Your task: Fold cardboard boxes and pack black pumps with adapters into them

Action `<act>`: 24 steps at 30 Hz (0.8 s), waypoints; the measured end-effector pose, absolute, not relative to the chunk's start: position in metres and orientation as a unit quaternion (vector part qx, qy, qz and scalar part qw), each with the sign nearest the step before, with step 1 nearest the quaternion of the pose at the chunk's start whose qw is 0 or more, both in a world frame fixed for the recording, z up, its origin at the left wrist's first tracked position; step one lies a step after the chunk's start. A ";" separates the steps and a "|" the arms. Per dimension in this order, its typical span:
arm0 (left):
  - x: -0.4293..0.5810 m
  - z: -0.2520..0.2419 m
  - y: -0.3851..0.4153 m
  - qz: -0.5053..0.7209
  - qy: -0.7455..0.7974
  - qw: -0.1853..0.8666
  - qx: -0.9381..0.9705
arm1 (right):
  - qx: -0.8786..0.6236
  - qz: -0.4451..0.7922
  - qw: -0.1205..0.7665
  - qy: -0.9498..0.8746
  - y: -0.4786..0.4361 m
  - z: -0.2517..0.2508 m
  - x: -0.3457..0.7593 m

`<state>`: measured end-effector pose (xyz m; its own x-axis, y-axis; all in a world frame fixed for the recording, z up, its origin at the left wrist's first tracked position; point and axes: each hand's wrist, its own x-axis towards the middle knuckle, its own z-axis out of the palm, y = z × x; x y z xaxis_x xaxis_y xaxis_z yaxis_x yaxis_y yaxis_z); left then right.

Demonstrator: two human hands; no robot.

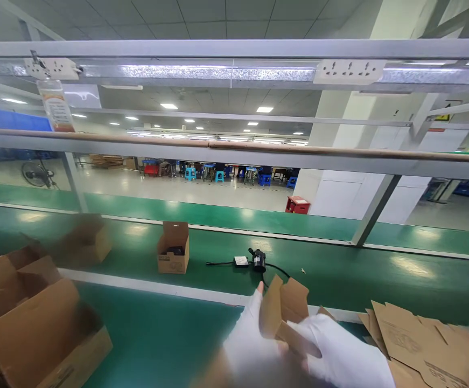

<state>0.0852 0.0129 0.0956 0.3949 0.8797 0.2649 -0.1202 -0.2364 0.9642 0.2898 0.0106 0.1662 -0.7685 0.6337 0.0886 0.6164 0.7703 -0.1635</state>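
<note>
Between my two white-gloved hands is a small brown cardboard box [294,302], partly folded up with its flaps standing. My left hand [254,339] grips its left side, the bare thumb tip showing past the glove. On the box's near right side, my right hand [335,345] is closed around the cardboard. Just beyond the box, a small black pump-like device [259,261] with a cable and a white-labelled module [241,262] lies on the green surface. The bottom of the box is hidden by my hands.
Flat cardboard blanks [424,345] are stacked at right. Open cartons [44,323] stand at near left. An open box [173,256] holding something dark sits on the green belt [214,242]. A metal frame [379,210] with power sockets [349,71] and a hanging bottle [55,108] spans ahead.
</note>
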 end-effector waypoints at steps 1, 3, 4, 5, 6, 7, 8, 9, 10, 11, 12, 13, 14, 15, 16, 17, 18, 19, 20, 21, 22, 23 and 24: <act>0.084 0.098 0.012 0.443 0.297 0.534 0.656 | -0.325 0.101 0.051 -0.939 0.008 0.166 0.288; 0.082 0.104 0.011 0.403 0.289 0.514 0.700 | -0.317 0.136 0.028 -0.938 0.003 0.167 0.284; 0.082 0.107 0.011 0.386 0.283 0.503 0.719 | -0.315 0.141 0.028 -0.938 0.001 0.167 0.282; 0.082 0.110 0.011 0.373 0.278 0.493 0.735 | -0.314 0.141 0.032 -0.938 0.000 0.166 0.281; 0.082 0.112 0.011 0.365 0.275 0.485 0.745 | -0.316 0.137 0.037 -0.938 0.000 0.165 0.281; 0.083 0.113 0.011 0.365 0.275 0.479 0.749 | -0.318 0.130 0.041 -0.938 0.000 0.163 0.282; 0.083 0.114 0.011 0.364 0.281 0.472 0.752 | -0.319 0.119 0.048 -0.939 0.000 0.161 0.285; 0.082 0.114 0.011 0.364 0.293 0.461 0.754 | -0.319 0.106 0.063 -0.940 0.001 0.159 0.290; 0.082 0.114 0.012 0.366 0.311 0.448 0.754 | -0.321 0.091 0.092 -0.938 0.002 0.157 0.296; 0.081 0.114 0.012 0.373 0.332 0.433 0.751 | -0.330 0.076 0.141 -0.930 0.004 0.155 0.305; 0.080 0.114 0.013 0.382 0.350 0.419 0.746 | -0.350 0.064 0.208 -0.911 0.006 0.154 0.314; 0.079 0.114 0.013 0.391 0.362 0.408 0.742 | -0.382 0.060 0.280 -0.879 0.008 0.153 0.324; 0.078 0.114 0.013 0.399 0.367 0.401 0.738 | -0.422 0.076 0.343 -0.836 0.010 0.152 0.333; 0.077 0.114 0.012 0.408 0.361 0.398 0.738 | -0.462 0.107 0.384 -0.792 0.012 0.153 0.340; 0.077 0.114 0.010 0.417 0.347 0.398 0.740 | -0.493 0.143 0.400 -0.759 0.013 0.153 0.345; 0.078 0.115 0.008 0.426 0.328 0.398 0.743 | -0.509 0.196 0.394 -0.740 0.014 0.154 0.347; 0.079 0.116 0.005 0.437 0.307 0.398 0.746 | -0.510 0.255 0.376 -0.731 0.014 0.154 0.347; 0.080 0.118 0.003 0.447 0.286 0.399 0.747 | -0.499 0.309 0.357 -0.727 0.014 0.154 0.344; 0.082 0.119 0.000 0.455 0.269 0.405 0.746 | -0.484 0.356 0.338 -0.724 0.013 0.153 0.338; 0.083 0.121 -0.003 0.460 0.259 0.415 0.741 | -0.468 0.398 0.316 -0.722 0.012 0.152 0.332; 0.084 0.122 -0.006 0.461 0.254 0.428 0.735 | -0.452 0.438 0.292 -0.720 0.011 0.150 0.326; 0.084 0.123 -0.008 0.460 0.253 0.442 0.727 | -0.439 0.467 0.268 -0.720 0.011 0.147 0.320; 0.085 0.125 -0.010 0.459 0.255 0.452 0.721 | -0.430 0.481 0.247 -0.723 0.012 0.145 0.316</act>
